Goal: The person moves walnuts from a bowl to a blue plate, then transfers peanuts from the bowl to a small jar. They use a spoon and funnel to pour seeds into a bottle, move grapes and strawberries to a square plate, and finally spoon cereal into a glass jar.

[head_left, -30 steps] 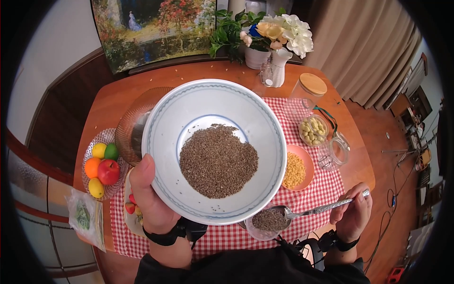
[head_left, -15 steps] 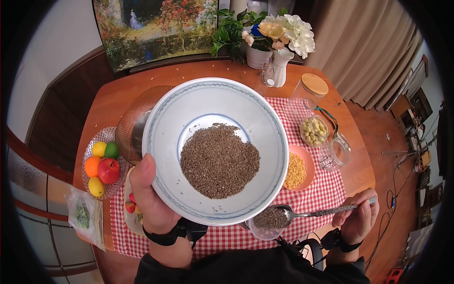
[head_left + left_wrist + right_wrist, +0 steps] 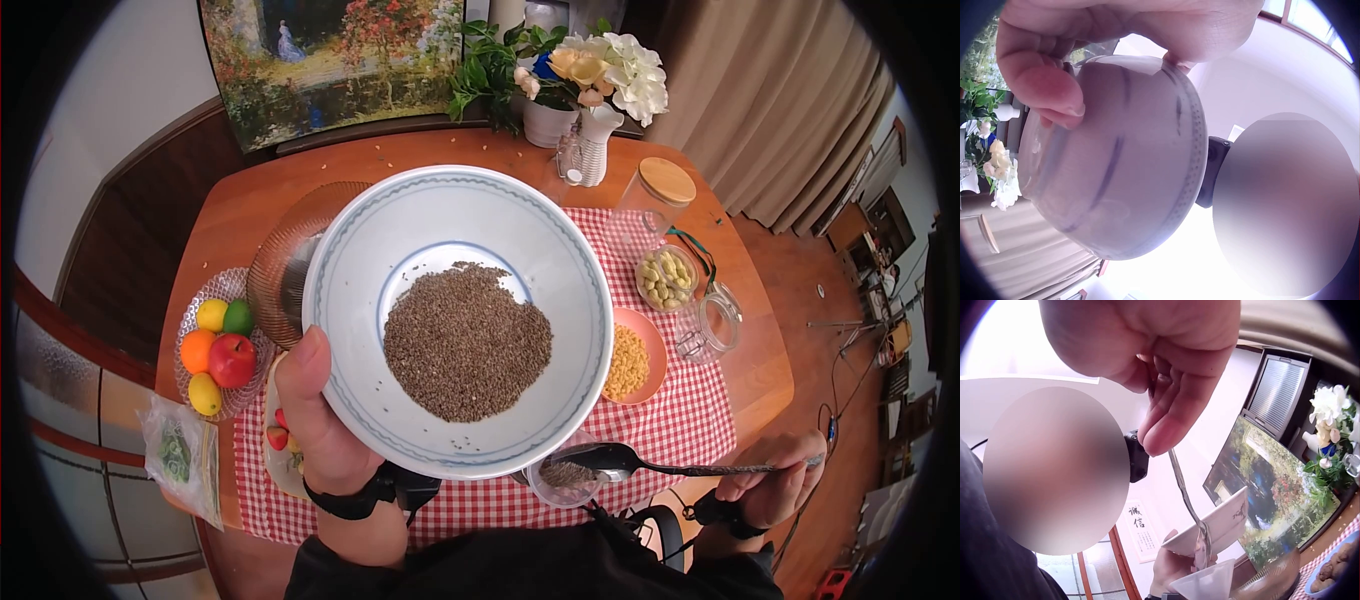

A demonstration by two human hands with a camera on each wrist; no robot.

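Red-and-white checked cloth (image 3: 455, 508) beneath, and above it a wide white ceramic bowl with blue bands (image 3: 550, 250), held up by the left hand (image 3: 330, 430), thumb at the rim and fingers curled underneath. At right, a long metal spoon (image 3: 700, 469) pinched by its handle end in the right hand (image 3: 772, 492). Near the bowl's lower rim, a small clear tapered cup (image 3: 560, 497), with the spoon head over it. Broad heap of small grey-brown seeds (image 3: 468, 345) in the bowl, smaller portion in the cup. Judging by the two portions, probably partway through moving seeds between vessels, with plenty in the bowl to move if meant to come out; direction and intended amount unclear. Hidden or hard to make out: cup edge behind the bowl, support under the cup, any load in the shadowed spoon head.
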